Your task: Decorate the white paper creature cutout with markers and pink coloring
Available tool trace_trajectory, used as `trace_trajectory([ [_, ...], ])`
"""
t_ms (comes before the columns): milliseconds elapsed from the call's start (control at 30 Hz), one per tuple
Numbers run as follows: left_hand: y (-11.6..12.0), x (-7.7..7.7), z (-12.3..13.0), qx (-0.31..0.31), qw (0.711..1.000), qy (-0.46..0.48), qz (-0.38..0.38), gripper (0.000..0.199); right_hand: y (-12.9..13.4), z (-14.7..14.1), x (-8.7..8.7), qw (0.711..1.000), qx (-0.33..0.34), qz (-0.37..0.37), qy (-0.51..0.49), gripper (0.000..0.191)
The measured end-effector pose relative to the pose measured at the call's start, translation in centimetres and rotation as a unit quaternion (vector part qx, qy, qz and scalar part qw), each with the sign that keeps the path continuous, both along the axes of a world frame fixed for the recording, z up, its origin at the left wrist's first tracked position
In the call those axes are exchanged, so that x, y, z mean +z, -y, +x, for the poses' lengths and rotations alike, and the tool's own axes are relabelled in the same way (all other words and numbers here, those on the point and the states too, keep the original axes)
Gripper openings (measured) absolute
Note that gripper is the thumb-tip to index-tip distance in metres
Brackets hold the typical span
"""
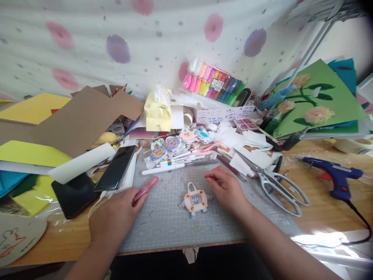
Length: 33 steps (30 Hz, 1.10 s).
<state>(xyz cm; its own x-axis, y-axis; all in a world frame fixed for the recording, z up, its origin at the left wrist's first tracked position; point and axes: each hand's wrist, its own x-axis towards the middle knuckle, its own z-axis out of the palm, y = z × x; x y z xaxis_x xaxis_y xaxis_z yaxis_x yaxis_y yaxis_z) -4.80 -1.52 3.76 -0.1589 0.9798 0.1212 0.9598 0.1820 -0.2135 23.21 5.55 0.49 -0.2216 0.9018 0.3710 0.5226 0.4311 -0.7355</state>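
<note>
My left hand (118,214) is closed around a pink pen (147,189) at the left part of the grey cutting mat (163,229). Between my hands lies a small pink paper piece (196,201) with orange dots, a grey patterned centre and a white loop on top. Just to the right of it, my right hand (225,188) rests near the mat with its fingers curled together; whether anything small is between them is hidden. Neither hand touches the paper piece. Several similar decorated pieces (173,144) lie farther back on the mat.
Silver scissors (279,186) lie to the right of my right hand, with a blue glue gun (335,175) beyond them. A black phone (116,167) is at the left. Pens, paper scraps and a box of coloured clay (215,83) fill the back.
</note>
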Motion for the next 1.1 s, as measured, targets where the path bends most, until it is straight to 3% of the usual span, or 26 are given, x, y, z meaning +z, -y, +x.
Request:
trace_trajectory([
  [133, 0.4, -0.3, -0.5, -0.020, 0.999, 0.043, 0.014, 0.037, 0.2, 0.8, 0.5, 0.996, 0.040, -0.042, 0.073, 0.011],
  [333, 0.2, -0.2, 0.1, -0.106, 0.992, -0.019, 0.063, 0.025, 1.3, 1.8, 1.5, 0.987, 0.138, -0.045, 0.076, 0.044],
  [567, -1.1, 1.6, 0.5, -0.034, 0.999, -0.004, 0.010, 0.025, 2.9, 0.9, 1.8, 0.976, 0.180, -0.013, 0.124, 0.067],
  [800, -0.9, 0.3, 0.2, -0.071, 0.994, 0.018, 0.084, 0.027, 2.9, 0.4, 1.4, 0.975, 0.165, -0.015, 0.149, 0.067],
  [867, -0.5, -0.1, 0.7, -0.104, 0.986, 0.048, 0.120, 0.026, 2.9, 0.4, 1.4, 0.976, 0.160, -0.018, 0.149, 0.066],
  [967, 0.0, -0.5, 2.7, -0.205, 0.956, 0.139, 0.154, 0.023, 2.9, 0.3, 1.3, 0.975, 0.160, -0.014, 0.151, 0.064],
  [1100, 0.2, -1.0, 6.4, -0.270, 0.928, 0.232, 0.111, 0.040, 2.9, 0.6, 1.5, 0.975, 0.170, -0.006, 0.141, 0.068],
])
